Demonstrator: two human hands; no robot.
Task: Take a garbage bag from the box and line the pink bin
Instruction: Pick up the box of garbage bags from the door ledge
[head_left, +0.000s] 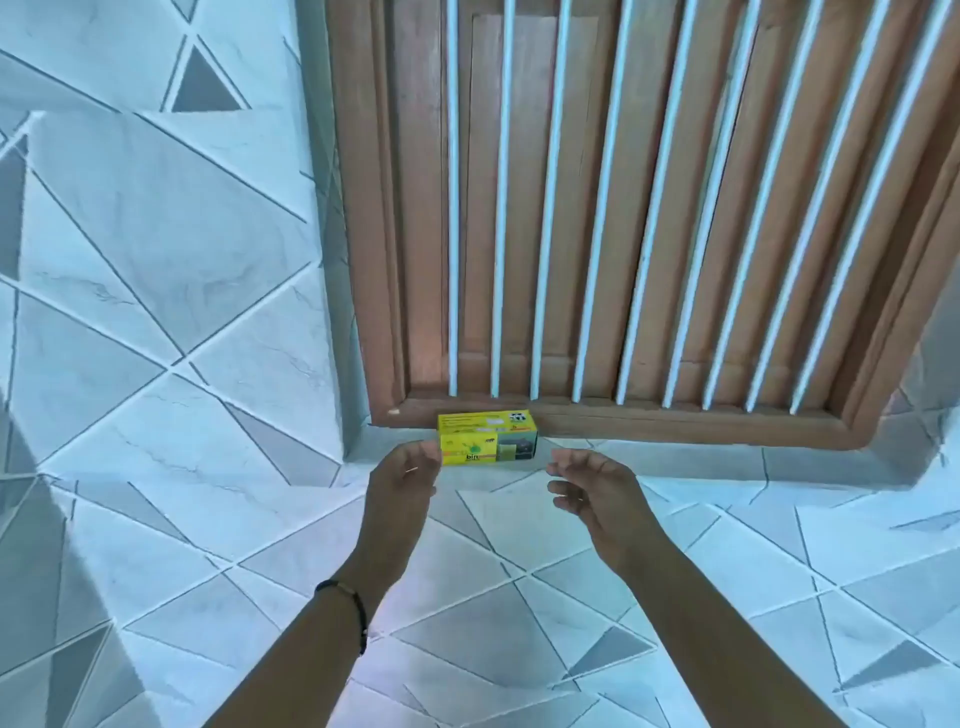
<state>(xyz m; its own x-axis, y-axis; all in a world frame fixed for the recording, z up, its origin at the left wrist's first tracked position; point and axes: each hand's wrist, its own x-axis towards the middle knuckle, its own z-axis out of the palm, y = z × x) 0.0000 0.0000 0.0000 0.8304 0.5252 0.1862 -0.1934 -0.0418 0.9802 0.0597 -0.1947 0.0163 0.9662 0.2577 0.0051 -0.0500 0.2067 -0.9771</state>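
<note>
A small yellow box of garbage bags (488, 439) stands on a tiled ledge against the bottom of a wooden window frame. My left hand (408, 475) reaches up at the box's left end, its fingers loosely curled and right at the box's edge; whether they touch it I cannot tell. My right hand (589, 483) hovers a short way to the right of the box, fingers relaxed and slightly bent, holding nothing. The pink bin is not in view.
The brown wooden window (675, 208) with white vertical bars fills the upper right. Pale tiled wall (156, 312) with grey triangle patterns surrounds it on the left and below. A narrow tiled ledge (675, 457) runs under the window frame.
</note>
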